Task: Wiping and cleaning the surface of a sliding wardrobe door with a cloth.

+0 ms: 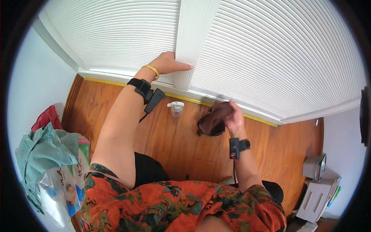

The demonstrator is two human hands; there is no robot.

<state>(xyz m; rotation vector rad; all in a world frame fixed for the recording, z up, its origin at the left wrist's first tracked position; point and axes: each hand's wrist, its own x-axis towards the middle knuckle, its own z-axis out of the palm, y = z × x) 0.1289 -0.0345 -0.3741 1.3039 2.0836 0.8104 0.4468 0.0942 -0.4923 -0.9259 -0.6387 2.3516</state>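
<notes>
My left hand (167, 63) grips the edge of a white louvered sliding door (275, 55). Its thumb lies across the front of the door's upright stile (194, 37), and its fingertips are hidden. A yellow bangle and a black strapped device are on that wrist. Low in front of the same door, my right hand (235, 118) holds a dark brown cloth (216, 119), which looks soft, folded and blurred. Between the two hands, a small clear container with a white lid (176, 108) stands on the wooden floor (174, 145).
Left, a second louvered panel (116, 34) sits behind the stile. By the left wall lie a teal cloth (49, 148), a red cloth (47, 117) and a printed plastic package (72, 185). To the right stand a grey box (314, 166) and a small white drawer unit (314, 200).
</notes>
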